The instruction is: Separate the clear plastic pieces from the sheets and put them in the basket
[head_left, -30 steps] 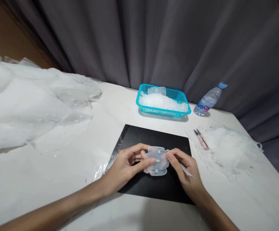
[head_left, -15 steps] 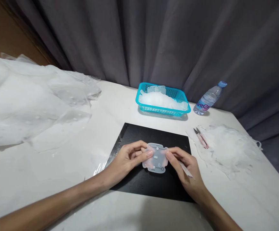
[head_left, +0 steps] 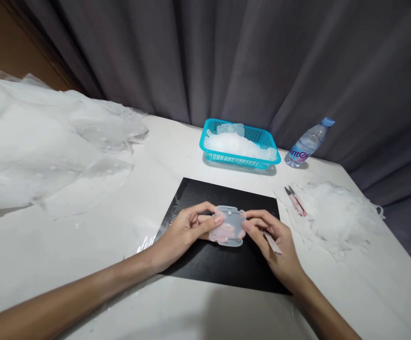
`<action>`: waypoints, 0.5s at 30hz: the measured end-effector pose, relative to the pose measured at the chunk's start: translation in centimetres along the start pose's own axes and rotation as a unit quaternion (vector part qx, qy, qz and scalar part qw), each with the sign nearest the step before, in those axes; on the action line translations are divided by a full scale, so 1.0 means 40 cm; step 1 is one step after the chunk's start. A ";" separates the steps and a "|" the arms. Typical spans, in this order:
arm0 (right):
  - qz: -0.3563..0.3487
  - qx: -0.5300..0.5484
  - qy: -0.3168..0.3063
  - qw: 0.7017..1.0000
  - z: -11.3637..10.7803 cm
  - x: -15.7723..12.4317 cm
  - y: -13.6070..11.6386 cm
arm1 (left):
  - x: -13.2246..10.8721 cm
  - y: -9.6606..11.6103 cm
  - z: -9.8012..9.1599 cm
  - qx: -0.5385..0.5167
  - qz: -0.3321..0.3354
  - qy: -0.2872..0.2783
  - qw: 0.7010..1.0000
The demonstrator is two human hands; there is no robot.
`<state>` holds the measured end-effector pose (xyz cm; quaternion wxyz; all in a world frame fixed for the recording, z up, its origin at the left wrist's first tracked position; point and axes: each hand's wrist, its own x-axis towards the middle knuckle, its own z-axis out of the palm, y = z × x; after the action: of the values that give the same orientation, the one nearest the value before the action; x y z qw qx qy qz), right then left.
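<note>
A translucent, flat silicone-like piece [head_left: 231,229] with notched corners and small round holes is held up over a black mat [head_left: 205,267]. My left hand [head_left: 194,224] grips its left edge, thumb in front and fingers behind, which show faintly through it. At the right edge, my right hand [head_left: 272,236] pinches the piece between thumb and fingers. A narrow whitish tool or strip [head_left: 273,244] sticks out from the right palm; its other end is hidden, so its kind cannot be told.
Behind the mat stands a turquoise basket [head_left: 240,159] of translucent pieces, with a water bottle [head_left: 306,145] to its right. Pink-handled thread snips [head_left: 296,200] lie by a heap of clear scraps [head_left: 336,217]. Large translucent sheets [head_left: 49,146] are piled at left.
Both hands have raised the piece slightly and tilted it a little. The left fingers behind it have shifted and now show through its lower middle.
</note>
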<state>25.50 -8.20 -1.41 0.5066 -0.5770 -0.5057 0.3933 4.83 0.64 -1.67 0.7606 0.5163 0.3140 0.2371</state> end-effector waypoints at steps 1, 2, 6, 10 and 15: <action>-0.003 -0.008 0.002 1.000 -0.001 0.000 0.001 | 0.000 0.000 0.001 -0.013 -0.003 -0.004 1.000; -0.005 -0.018 0.004 1.000 -0.003 0.000 0.003 | 0.000 0.000 0.001 -0.029 -0.007 -0.010 1.000; -0.025 -0.064 0.005 0.998 -0.013 0.000 0.022 | -0.001 -0.002 0.002 -0.071 -0.022 -0.024 0.997; -0.113 -0.200 0.035 0.973 -0.036 0.006 0.060 | 0.000 -0.005 -0.002 -0.086 -0.027 -0.008 0.996; -0.174 -0.295 0.061 0.938 -0.059 0.019 0.090 | 0.000 0.000 -0.003 -0.099 -0.020 -0.004 0.995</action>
<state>28.59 -7.80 -4.50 0.4039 -0.6266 -0.6595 0.0962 4.73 0.71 -1.70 0.8136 0.4332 0.2967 0.2498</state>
